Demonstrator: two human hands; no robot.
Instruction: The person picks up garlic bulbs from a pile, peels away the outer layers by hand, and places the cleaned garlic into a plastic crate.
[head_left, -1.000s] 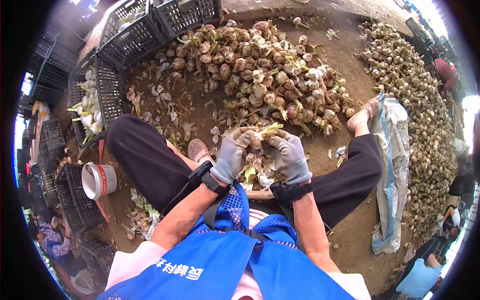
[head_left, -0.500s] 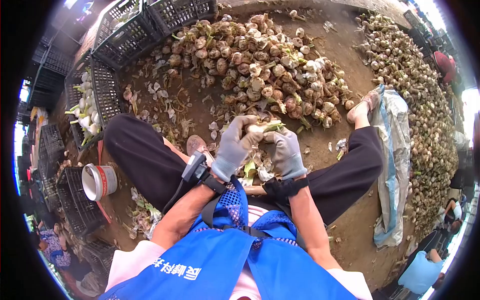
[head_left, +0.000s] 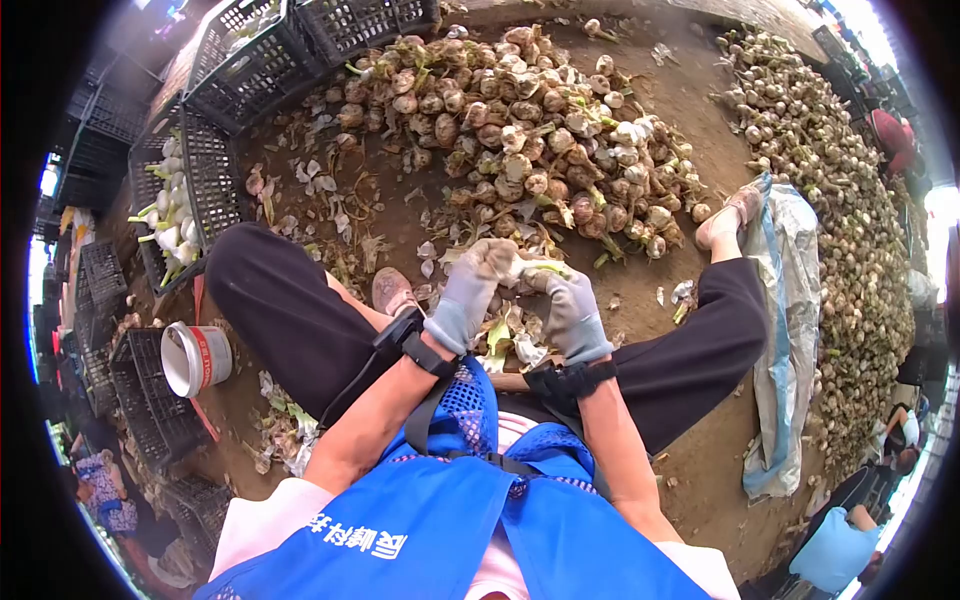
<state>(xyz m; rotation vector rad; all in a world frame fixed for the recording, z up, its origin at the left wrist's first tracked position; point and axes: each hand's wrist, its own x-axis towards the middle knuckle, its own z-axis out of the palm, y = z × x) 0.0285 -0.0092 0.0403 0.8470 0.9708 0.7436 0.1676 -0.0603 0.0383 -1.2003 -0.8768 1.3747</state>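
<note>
Between my gloved hands is a garlic bulb with a pale green stem (head_left: 540, 266), partly covered by fingers. My left hand (head_left: 475, 288) is closed around one end of it, its knuckles turned up. At the other end, my right hand (head_left: 572, 308) pinches the garlic with bent fingers. Peeled skins and leaves (head_left: 505, 335) lie below my hands, between my legs. Just beyond them spreads a heap of unpeeled garlic (head_left: 520, 130).
Black crates stand at the left; one crate (head_left: 212, 185) holds cleaned white garlic (head_left: 172, 215). A white bucket (head_left: 196, 360) sits near my left knee. A plastic sack (head_left: 785, 340) lies beside my right leg, with a larger garlic pile (head_left: 850, 230) beyond. Other people are at the edges.
My left hand has rolled over, fingers now curled with the knuckles up, and its wrist has turned. The garlic stays between both hands, showing less of itself.
</note>
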